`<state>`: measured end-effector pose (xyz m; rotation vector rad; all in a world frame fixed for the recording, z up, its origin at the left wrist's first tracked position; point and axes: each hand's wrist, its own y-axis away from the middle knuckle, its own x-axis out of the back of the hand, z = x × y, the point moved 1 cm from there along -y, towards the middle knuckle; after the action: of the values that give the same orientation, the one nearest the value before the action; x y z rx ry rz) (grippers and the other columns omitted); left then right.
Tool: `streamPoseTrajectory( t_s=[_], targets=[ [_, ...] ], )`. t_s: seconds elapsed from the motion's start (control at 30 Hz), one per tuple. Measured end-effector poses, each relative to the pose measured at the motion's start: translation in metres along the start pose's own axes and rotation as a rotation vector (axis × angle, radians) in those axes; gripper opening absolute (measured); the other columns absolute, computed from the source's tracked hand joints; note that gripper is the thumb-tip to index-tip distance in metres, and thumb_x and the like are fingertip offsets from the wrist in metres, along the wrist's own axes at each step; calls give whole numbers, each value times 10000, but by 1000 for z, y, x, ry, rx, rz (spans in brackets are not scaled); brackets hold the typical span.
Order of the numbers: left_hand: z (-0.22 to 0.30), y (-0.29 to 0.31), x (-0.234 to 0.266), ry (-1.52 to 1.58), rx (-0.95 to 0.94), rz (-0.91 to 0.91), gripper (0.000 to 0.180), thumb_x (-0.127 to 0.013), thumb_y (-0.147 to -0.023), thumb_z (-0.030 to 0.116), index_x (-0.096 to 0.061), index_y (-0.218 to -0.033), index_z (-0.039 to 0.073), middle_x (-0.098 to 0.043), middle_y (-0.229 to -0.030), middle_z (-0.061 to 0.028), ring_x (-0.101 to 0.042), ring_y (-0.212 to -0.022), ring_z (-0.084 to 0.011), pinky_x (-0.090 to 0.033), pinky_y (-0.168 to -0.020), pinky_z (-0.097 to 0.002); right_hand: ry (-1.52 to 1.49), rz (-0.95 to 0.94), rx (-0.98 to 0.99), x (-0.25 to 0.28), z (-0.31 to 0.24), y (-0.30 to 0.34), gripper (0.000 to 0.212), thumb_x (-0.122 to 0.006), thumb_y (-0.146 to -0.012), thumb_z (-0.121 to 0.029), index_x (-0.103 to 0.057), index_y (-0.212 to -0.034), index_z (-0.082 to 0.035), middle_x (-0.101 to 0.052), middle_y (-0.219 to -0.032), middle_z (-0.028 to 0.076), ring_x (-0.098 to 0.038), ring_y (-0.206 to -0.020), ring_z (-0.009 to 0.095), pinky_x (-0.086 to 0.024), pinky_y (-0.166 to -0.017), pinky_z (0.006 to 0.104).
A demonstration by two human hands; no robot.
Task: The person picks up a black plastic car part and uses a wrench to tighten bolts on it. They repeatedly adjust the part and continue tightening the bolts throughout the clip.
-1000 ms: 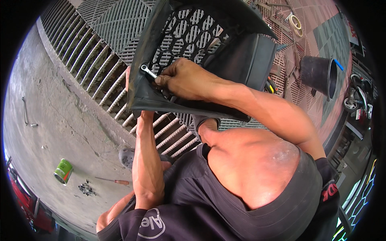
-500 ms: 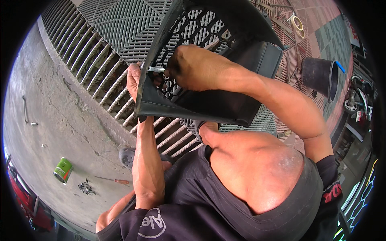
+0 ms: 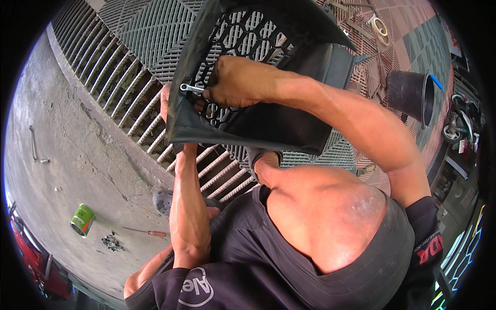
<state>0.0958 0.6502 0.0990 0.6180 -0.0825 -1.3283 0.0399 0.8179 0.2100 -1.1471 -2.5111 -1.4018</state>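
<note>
A black plastic housing (image 3: 310,70) with a honeycomb mesh floor is held tilted in front of me. My right hand (image 3: 235,81) reaches inside it, fingers curled round a small silver wrench (image 3: 191,88). The wrench's ring end lies against the inner face of the left wall. My left hand (image 3: 165,103) is at the outer side of that same wall, with its wrist below the lower edge. Only a strip of it shows; the wall hides most of its fingers, which seem to grip the housing.
A ribbed metal drain grate (image 3: 137,106) runs beneath, beside concrete. On the concrete lie a screwdriver (image 3: 155,233), another wrench (image 3: 33,142), a green can (image 3: 82,220) and a pile of small dark parts (image 3: 112,241). At right stand a black bucket (image 3: 408,95) and a tape roll (image 3: 380,27).
The housing has shifted slightly left, and my right hand has moved with it. The wrench has turned, so its ring end now shows against the wall. Less of my left hand shows.
</note>
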Motion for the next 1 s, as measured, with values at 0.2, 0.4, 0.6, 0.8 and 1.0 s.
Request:
streamPoseTrajectory(
  t_s=[0.2, 0.4, 0.6, 0.8, 1.0],
  targets=[
    [-11, -5, 15, -252, -319, -128, 389, -479, -1121, 428, -613, -1098, 63, -595, -740, -12, -573, -621, -90, -502, -564, -255, -318, 202, 15, -59, 15, -1, 314, -650, -987, -250, -799, -1051, 19, -778, -890, 194, -730, -818, 295, -573, -825, 417],
    [-14, -6, 16, -295, -342, -135, 370, -488, -1110, 383, -640, -1076, 47, -565, -750, 9, -541, -658, -91, -451, -581, -265, -365, 125, -1, -41, 13, 25, 332, -632, -1027, -262, -801, -1067, 21, -776, -940, 230, -762, -908, 326, -564, -878, 447],
    [-8, -13, 7, -328, -352, -79, 333, -503, -1087, 321, -661, -1050, 30, -517, -743, 24, -510, -679, -101, -402, -590, -287, -241, 129, 2, -21, 5, 44, 335, -635, -1021, -246, -777, -1086, 50, -760, -946, 261, -755, -926, 367, -554, -876, 465],
    [-15, -20, 11, -371, -318, -47, 407, -466, -1133, 382, -653, -1004, 44, -547, -773, 36, -487, -669, -54, -426, -581, -246, -357, 102, -14, -28, 5, 49, 345, -633, -1025, -248, -770, -989, 67, -748, -855, 238, -746, -853, 363, -557, -840, 471],
    [-16, -22, 10, -244, -320, -121, 454, -452, -1152, 429, -647, -990, 51, -581, -752, 25, -492, -595, -39, -425, -517, -216, -201, 197, 82, -23, 10, 42, 302, -639, -1003, -217, -771, -966, 53, -740, -867, 273, -744, -837, 412, -560, -805, 490]
  ],
)
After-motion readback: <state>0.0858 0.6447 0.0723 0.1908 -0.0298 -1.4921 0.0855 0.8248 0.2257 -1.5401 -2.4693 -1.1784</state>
